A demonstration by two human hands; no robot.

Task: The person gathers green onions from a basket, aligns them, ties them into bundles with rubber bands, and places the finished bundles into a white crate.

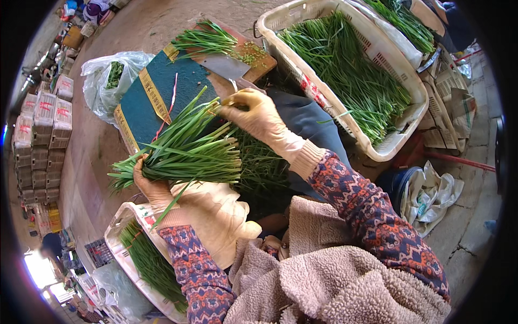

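Observation:
My left hand (151, 182) is closed around a bunch of green garlic chives (190, 150), whose pale cut ends point right. At the bunch's upper right, my right hand (251, 109) pinches the end of a few stems between thumb and fingers. Behind the bunch lies a blue-green board (137, 97) with yellow tape strips, and a pink-red tie (174, 95) rests over it. A wide-bladed cleaver (224, 67) lies on a wooden chopping board (261, 67), beside a small pile of chives (208, 38) and chopped green bits.
A large white plastic crate (344, 115) of chives stands at upper right; another crate (121, 214) holds tied chives at lower left. A clear plastic bag (95, 81) with greens sits left of the board. A blue bucket (390, 182) stands at right. Stacked packages (44, 121) line the far left.

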